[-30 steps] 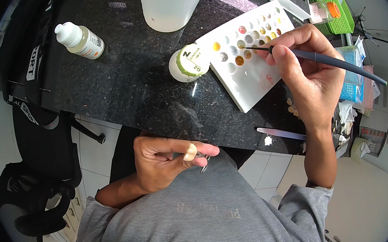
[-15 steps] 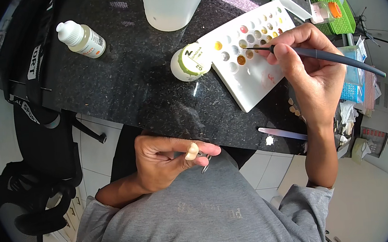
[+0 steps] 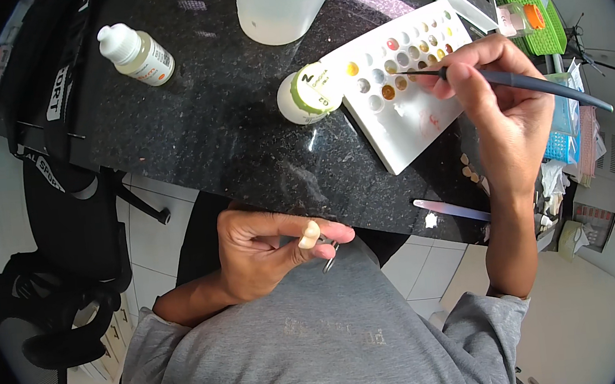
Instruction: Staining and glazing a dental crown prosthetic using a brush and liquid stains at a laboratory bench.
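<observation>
My left hand (image 3: pixel 251 258) is closed in front of my shirt, just off the table's near edge. A cream tooth crown (image 3: pixel 310 235) sits at its thumb and forefinger, and part of a slim metal instrument (image 3: pixel 332 258) pokes out below the fingertips. What joins the two is hidden by the fingers. On the right, my right hand (image 3: pixel 500 100) pinches a fine dark-handled brush (image 3: pixel 551 87). Its thin tip is over the colour wells of a white palette (image 3: pixel 392 145); whether it touches paint I cannot tell. Yellow, brown, red and greyish colours fill several wells.
Beside the palette's left edge stands a white jar (image 3: pixel 302 101) with a green-rimmed lid. A dropper bottle (image 3: pixel 139 56) and a translucent tub (image 3: pixel 285 14) are farther back. Near my right forearm lie a flat pale tool (image 3: pixel 455 210) and several cream pieces (image 3: pixel 468 167).
The whole view has shifted slightly, so things sit a little farther right. Both hands keep nearly the same pose, and the brush tip stays over the same area of wells.
</observation>
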Action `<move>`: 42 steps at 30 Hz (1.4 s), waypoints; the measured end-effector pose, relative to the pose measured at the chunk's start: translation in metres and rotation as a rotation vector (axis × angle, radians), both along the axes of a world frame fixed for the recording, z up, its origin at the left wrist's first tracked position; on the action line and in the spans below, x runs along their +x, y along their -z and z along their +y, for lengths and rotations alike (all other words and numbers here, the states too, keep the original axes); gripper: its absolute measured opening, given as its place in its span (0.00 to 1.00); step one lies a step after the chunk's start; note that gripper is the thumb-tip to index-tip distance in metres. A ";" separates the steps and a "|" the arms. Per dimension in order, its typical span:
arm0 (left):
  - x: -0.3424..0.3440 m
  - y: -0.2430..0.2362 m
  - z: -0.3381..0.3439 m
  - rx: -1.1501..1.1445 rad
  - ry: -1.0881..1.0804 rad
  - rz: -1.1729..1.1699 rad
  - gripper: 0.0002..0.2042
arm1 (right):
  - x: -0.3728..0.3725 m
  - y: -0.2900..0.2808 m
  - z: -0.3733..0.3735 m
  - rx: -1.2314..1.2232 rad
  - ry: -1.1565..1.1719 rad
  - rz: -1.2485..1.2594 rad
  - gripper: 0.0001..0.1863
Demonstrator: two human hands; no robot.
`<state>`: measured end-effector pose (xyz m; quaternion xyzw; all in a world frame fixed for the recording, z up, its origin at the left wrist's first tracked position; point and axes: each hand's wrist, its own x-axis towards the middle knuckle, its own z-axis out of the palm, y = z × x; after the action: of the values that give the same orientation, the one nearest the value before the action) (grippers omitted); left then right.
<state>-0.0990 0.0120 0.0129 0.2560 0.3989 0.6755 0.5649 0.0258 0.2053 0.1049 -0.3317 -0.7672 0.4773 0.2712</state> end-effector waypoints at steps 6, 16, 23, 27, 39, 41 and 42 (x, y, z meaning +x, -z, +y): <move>-0.009 -0.007 0.003 0.024 0.092 0.098 0.09 | 0.016 -0.030 -0.020 0.268 0.035 0.036 0.10; 0.009 -0.002 0.000 0.014 -0.087 -0.062 0.09 | 0.021 0.037 -0.092 0.244 -0.348 0.442 0.16; 0.007 0.000 -0.002 0.017 -0.090 0.062 0.09 | 0.010 0.046 -0.099 0.354 -0.279 0.478 0.14; 0.007 0.002 -0.002 0.030 -0.091 0.086 0.08 | 0.008 0.043 -0.099 0.374 -0.270 0.441 0.13; 0.005 0.001 -0.001 0.035 -0.077 0.066 0.08 | 0.009 0.044 -0.098 0.367 -0.254 0.435 0.13; 0.005 0.000 -0.001 0.027 -0.077 0.066 0.08 | 0.009 0.044 -0.097 0.369 -0.255 0.432 0.13; 0.005 0.000 -0.002 0.021 -0.076 0.067 0.08 | 0.008 0.044 -0.097 0.365 -0.262 0.434 0.13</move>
<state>-0.0942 0.0105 0.0132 0.2690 0.4200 0.6917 0.5224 0.0338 0.1083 0.0608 -0.0661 -0.8008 0.4222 0.4197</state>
